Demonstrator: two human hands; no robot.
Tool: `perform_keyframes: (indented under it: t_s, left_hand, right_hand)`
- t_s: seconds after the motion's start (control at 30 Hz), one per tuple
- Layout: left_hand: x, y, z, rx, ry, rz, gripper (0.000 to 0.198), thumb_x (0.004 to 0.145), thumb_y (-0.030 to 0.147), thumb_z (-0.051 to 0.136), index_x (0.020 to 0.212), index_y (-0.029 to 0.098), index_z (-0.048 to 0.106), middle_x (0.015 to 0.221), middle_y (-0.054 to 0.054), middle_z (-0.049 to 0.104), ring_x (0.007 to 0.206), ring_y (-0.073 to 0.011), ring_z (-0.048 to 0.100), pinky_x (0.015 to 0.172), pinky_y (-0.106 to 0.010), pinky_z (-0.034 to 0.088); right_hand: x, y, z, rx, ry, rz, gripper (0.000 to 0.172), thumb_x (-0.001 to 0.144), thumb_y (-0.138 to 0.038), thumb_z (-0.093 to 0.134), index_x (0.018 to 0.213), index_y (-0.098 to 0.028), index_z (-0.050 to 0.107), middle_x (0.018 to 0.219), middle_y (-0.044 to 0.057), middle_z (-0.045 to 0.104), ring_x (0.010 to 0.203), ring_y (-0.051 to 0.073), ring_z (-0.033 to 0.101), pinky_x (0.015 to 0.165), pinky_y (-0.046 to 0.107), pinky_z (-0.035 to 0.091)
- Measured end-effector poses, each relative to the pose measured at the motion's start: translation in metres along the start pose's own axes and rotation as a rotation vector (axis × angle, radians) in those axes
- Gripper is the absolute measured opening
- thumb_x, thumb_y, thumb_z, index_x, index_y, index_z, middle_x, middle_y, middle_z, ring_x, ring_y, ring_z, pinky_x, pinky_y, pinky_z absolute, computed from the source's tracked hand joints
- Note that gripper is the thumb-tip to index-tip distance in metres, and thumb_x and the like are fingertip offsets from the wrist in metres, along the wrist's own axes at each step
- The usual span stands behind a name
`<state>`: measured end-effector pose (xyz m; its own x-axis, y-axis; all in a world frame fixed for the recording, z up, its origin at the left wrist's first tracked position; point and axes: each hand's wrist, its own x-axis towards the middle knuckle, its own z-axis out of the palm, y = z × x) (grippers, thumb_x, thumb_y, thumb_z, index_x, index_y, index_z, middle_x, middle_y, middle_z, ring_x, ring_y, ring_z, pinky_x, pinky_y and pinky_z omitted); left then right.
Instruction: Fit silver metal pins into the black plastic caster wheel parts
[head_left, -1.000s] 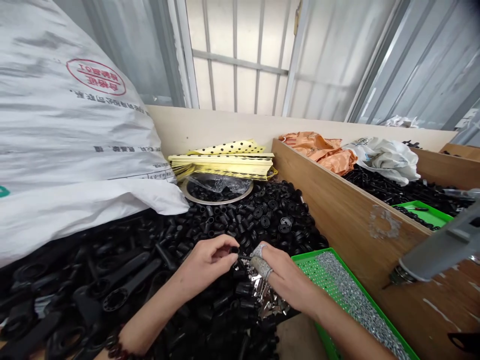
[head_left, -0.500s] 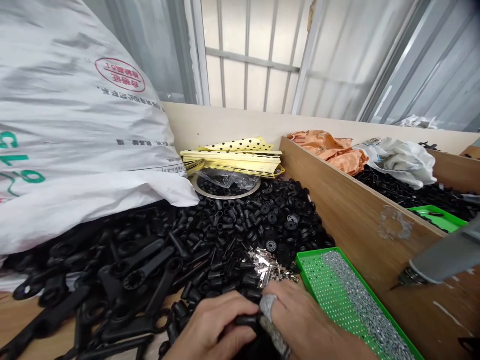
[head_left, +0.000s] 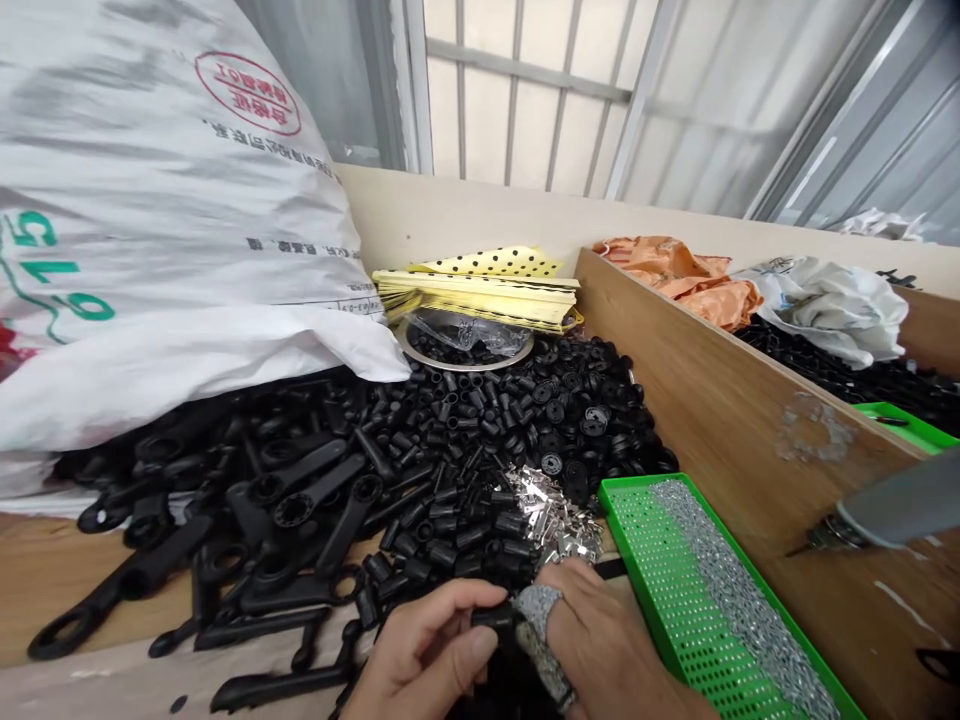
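My left hand (head_left: 431,650) is closed, thumb and forefinger pinching a short black plastic tube (head_left: 491,620) near the bottom middle. Pressed up against the tube's right end is my right hand (head_left: 607,640), curled shut, with grey wrapping (head_left: 538,603) on a finger. Its fingertips are hidden, so what they grip does not show. Just beyond the hands lies a pile of small silvery metal clips (head_left: 555,510). Black plastic sleeves (head_left: 457,530) are heaped beside the clips, and black crank-like handles (head_left: 322,470) lie to the left.
A green tray (head_left: 660,560) of small screws stands at right, beside a wooden divider (head_left: 697,400). A grey power screwdriver (head_left: 892,505) juts in from the right. A big white sack (head_left: 165,220) fills the left; a metal bowl (head_left: 517,358) and yellow dotted sheets (head_left: 480,290) sit behind.
The view has shifted, so the scene sits slightly lower-right to higher in frame. My left thumb has moved up onto the black tube, and more of the clip pile shows.
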<state>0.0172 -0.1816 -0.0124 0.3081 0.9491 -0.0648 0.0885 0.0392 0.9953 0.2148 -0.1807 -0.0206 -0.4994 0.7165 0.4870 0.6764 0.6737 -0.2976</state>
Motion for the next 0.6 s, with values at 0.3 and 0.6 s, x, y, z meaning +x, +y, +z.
perform_keyframes:
  t_s: [0.3, 0.6]
  left_hand:
    - [0.001, 0.012, 0.009, -0.152, 0.028, -0.107, 0.029, 0.076, 0.046, 0.066, 0.091, 0.022, 0.07, 0.059, 0.004, 0.058, 0.055, -0.0107, 0.054, 0.054, -0.018, 0.045]
    - [0.002, 0.014, 0.005, 0.286, 0.025, 0.42, 0.019, 0.088, 0.024, 0.054, 0.102, 0.03, 0.066, 0.088, -0.002, 0.069, 0.078, -0.0182, 0.064, 0.069, -0.024, 0.052]
  right_hand:
    - [0.014, -0.01, -0.029, 0.33, -0.251, 0.15, 0.015, 0.078, -0.01, 0.036, 0.081, -0.02, 0.046, 0.083, 0.007, 0.054, 0.075, 0.021, 0.05, 0.067, 0.033, 0.042]
    - [-0.006, -0.012, -0.019, 0.538, -0.241, 0.415, 0.025, 0.086, -0.015, 0.039, 0.107, -0.023, 0.051, 0.106, 0.007, 0.06, 0.098, 0.023, 0.056, 0.084, 0.033, 0.045]
